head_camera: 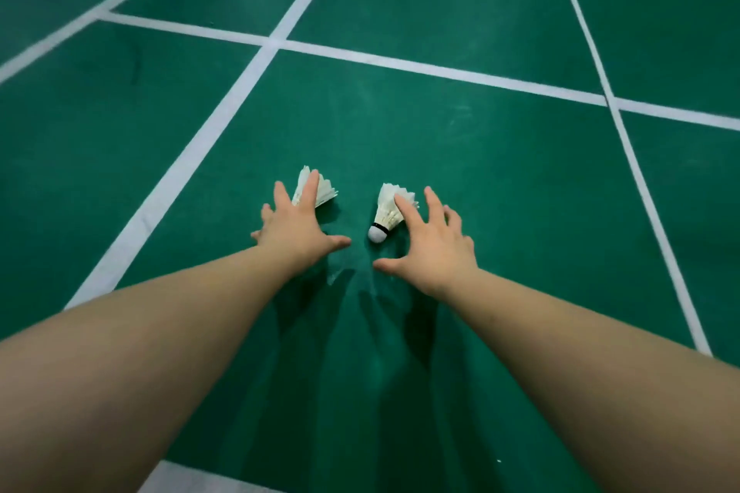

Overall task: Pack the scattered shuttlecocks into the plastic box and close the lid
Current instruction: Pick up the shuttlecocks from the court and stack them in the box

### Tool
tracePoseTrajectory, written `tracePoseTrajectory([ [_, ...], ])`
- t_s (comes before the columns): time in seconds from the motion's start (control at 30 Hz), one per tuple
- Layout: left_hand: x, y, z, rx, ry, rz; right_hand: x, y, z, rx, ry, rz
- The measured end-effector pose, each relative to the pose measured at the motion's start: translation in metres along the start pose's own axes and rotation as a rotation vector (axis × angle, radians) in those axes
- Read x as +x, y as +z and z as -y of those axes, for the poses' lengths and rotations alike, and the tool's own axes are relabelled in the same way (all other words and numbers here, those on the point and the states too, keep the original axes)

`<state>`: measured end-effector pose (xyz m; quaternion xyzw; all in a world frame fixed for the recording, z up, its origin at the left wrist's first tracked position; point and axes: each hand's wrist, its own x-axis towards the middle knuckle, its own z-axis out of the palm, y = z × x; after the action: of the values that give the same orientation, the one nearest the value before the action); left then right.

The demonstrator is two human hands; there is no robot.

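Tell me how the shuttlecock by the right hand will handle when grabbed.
The shuttlecock looks very light: thin feathers on a small cork. Those feathers probably bend under a tight squeeze. Lying sideways on the court floor, it would likely roll in a curve if nudged.

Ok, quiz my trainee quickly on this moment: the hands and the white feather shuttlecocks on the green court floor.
1. Fill in: the left hand and right hand both reach forward with fingers ___.
2. The white feather shuttlecock whose black-banded cork tip shows lies by which hand? A left, B right, C neither.
3. True or false: the plastic box is in view.
Key: 1 spread; 2 B; 3 false.
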<state>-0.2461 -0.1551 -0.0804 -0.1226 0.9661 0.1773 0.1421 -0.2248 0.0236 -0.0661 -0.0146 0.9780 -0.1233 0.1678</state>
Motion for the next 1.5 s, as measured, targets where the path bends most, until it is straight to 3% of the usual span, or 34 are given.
tracePoseTrajectory([
  [0.13,0.019,0.004,0.009,0.081,0.061,0.017,0.025,-0.005,0.011,-0.100,-0.074,0.033],
  [0.3,0.043,-0.004,0.007,-0.034,0.075,0.089,0.044,-0.005,0.030,-0.148,-0.057,0.083],
  [0.37,0.043,-0.007,0.008,-0.032,0.082,0.015,0.044,-0.001,0.032,-0.132,-0.047,0.079],
  [0.53,0.025,-0.006,0.007,-0.099,0.191,-0.040,0.033,0.009,0.035,-0.164,-0.106,-0.136],
  [0.73,-0.002,-0.001,0.006,-0.048,0.287,-0.023,0.016,0.007,0.051,0.181,-0.096,-0.164],
  [0.87,-0.023,-0.007,0.001,-0.157,0.234,-0.016,-0.006,0.000,0.061,0.309,-0.145,-0.235],
  [1.03,-0.060,-0.021,0.003,-0.244,0.202,-0.008,-0.042,-0.014,0.066,0.221,-0.153,-0.284],
  [1.2,-0.104,-0.055,0.010,-0.183,0.284,-0.093,-0.091,-0.029,0.069,0.164,-0.206,-0.366],
  [1.4,-0.173,-0.098,0.032,-0.033,0.361,-0.118,-0.164,-0.049,0.081,-0.074,-0.470,-0.336],
  [1.5,-0.234,-0.130,0.039,0.156,0.417,-0.186,-0.224,-0.072,0.093,-0.141,-0.559,-0.327],
])
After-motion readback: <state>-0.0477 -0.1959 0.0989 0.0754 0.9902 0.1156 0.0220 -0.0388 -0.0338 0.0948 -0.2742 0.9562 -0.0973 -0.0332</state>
